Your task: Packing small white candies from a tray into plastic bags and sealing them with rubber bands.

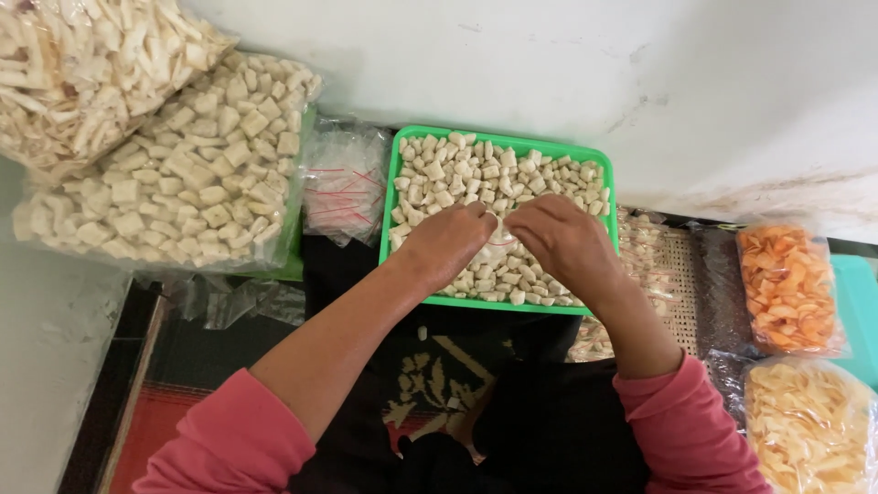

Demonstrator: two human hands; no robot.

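Observation:
A green tray (395, 192) full of small pale square crackers (457, 174) rests against the wall in front of me. My left hand (445, 245) and my right hand (565, 242) hover over the tray's middle, fingertips nearly meeting. Between them they pinch a small clear plastic bag (498, 240) with a thin red line, mostly hidden by the fingers. Both arms wear pink sleeves.
Two large clear bags of pale crackers (183, 174) lie at the upper left. A pile of empty small plastic bags (343, 187) sits left of the tray. Bags of orange chips (788, 288) and yellow chips (809, 425) lie at the right. A white wall runs behind.

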